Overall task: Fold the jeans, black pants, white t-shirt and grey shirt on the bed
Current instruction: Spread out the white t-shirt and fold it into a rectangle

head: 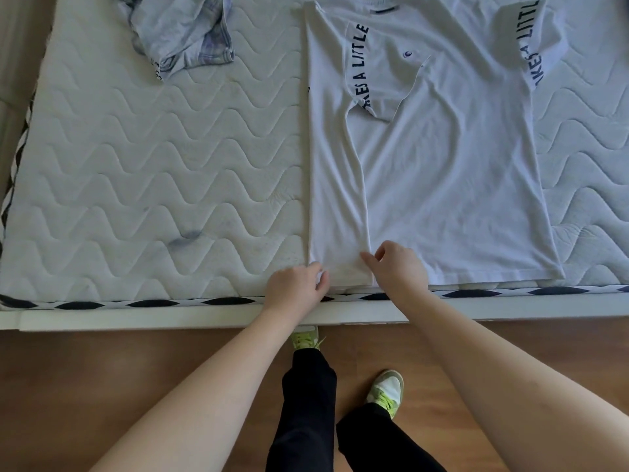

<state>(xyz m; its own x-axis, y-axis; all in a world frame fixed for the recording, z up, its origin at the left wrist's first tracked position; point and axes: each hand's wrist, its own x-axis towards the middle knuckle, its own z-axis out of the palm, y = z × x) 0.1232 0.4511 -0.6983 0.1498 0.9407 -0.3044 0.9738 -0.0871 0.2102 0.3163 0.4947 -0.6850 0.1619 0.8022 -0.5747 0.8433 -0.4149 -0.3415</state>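
The bed (136,185) carries a bare quilted mattress. The white t-shirt (442,172) lies flat on its right half, the left side folded inward with one sleeve on the chest. A crumpled grey shirt (183,32) rests at the far left, well apart. At the near hem, the left hand (295,282) pinches the folded corner; the right hand (396,267) pinches the fold's inner edge between thumb and forefinger.

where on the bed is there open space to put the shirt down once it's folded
Bare mattress lies left of the white t-shirt, below the crumpled grey shirt, down to the near edge. A narrower strip shows right of the t-shirt. The middle is crowded: both hands grip the t-shirt's hem there.
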